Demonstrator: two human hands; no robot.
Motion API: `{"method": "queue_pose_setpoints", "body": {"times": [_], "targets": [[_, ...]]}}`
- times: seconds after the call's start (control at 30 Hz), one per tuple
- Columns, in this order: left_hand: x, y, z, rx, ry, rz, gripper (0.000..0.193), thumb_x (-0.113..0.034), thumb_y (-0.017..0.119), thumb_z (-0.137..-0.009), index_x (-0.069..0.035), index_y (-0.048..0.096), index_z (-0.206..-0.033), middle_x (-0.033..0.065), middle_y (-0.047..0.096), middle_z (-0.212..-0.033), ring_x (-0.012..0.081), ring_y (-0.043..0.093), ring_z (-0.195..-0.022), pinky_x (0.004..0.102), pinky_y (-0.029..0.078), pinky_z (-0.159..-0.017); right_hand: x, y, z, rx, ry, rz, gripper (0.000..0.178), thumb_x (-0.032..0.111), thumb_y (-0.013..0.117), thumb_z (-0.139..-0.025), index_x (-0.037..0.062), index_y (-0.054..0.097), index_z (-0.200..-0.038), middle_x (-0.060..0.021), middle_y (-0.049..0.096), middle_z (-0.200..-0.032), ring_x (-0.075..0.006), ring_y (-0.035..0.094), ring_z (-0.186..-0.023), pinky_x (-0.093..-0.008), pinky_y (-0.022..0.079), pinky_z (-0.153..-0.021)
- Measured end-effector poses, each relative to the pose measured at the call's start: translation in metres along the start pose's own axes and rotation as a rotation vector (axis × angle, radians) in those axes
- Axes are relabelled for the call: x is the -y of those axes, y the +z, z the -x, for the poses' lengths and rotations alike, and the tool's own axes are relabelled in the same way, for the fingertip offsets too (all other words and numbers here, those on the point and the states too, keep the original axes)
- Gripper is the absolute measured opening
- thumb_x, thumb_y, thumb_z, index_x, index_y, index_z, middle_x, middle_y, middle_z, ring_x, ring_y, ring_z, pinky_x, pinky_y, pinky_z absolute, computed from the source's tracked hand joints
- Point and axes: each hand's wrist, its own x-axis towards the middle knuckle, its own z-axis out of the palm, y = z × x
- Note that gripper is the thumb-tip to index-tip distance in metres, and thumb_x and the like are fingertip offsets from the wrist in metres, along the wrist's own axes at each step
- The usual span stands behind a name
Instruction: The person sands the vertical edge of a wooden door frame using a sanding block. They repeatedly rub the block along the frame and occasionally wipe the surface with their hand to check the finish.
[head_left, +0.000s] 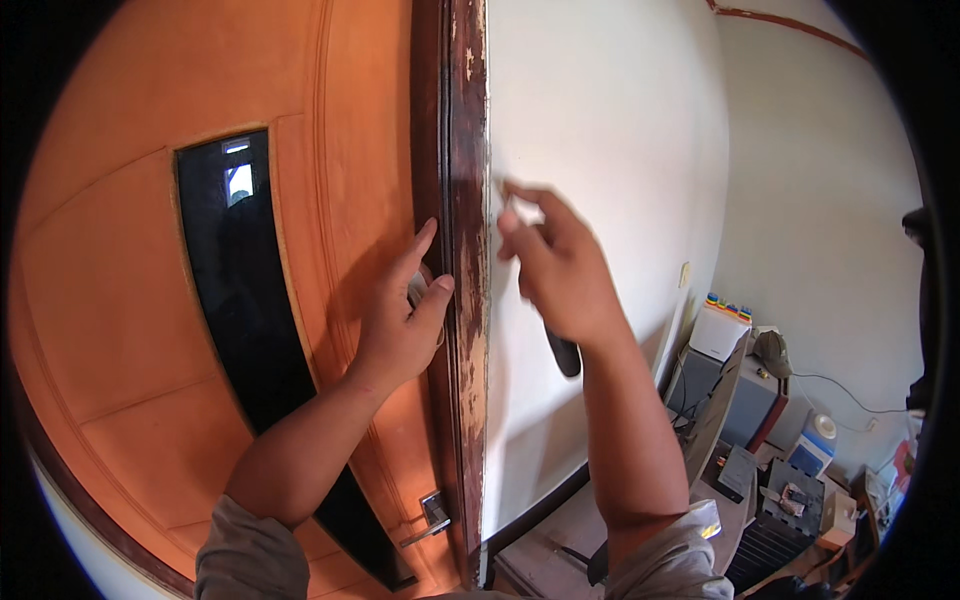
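My left hand (395, 315) is at the dark brown door frame (470, 350), with its index finger and thumb against the frame. In its palm sits a pale round thing (416, 288), mostly hidden by the fingers; its kind cannot be made out. To the right, in front of the white wall, my right hand (560, 260) is closed around a tool with a black handle (564, 356). The handle's end shows below the hand. Near the frame's edge the tool's other end is blurred. Brown paint on the frame is chipped, baring lighter patches.
An orange door (130, 300) with a dark glass strip (230, 270) fills the left; its metal handle (434, 512) is low by the frame. At lower right are a desk (715, 510), a white box-shaped appliance (720, 331), a cap (772, 350) and a blue-and-white container (815, 445).
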Motion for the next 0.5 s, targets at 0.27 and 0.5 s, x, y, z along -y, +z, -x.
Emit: {"method": "queue_pose_setpoints", "body": {"times": [0.27,0.5], "targets": [[-0.019,-0.005,-0.011,0.087,0.248,-0.052,0.039,-0.012,0.068,-0.102,-0.007,0.066,-0.140,0.0028,0.063,-0.089,0.0107,0.057,-0.082,0.0296,0.049,-0.080,-0.041,-0.013,0.049,0.417,0.164,-0.290,0.045,0.031,0.064,-0.107,0.0078,0.055,-0.145,-0.0041,0.066,-0.080,-0.0101,0.055,-0.061,-0.0275,0.043,-0.058],[-0.017,-0.004,-0.012,-0.158,0.060,-0.051,0.050,-0.012,0.073,-0.099,-0.004,0.059,-0.146,-0.0029,0.058,-0.085,0.0076,0.058,-0.074,0.0232,0.048,-0.069,-0.026,-0.003,0.031,0.033,-0.040,0.165,0.048,0.029,0.066,-0.103,0.0072,0.054,-0.145,-0.0229,0.074,-0.095,-0.0361,0.071,-0.084,-0.0448,0.055,-0.077]]}}
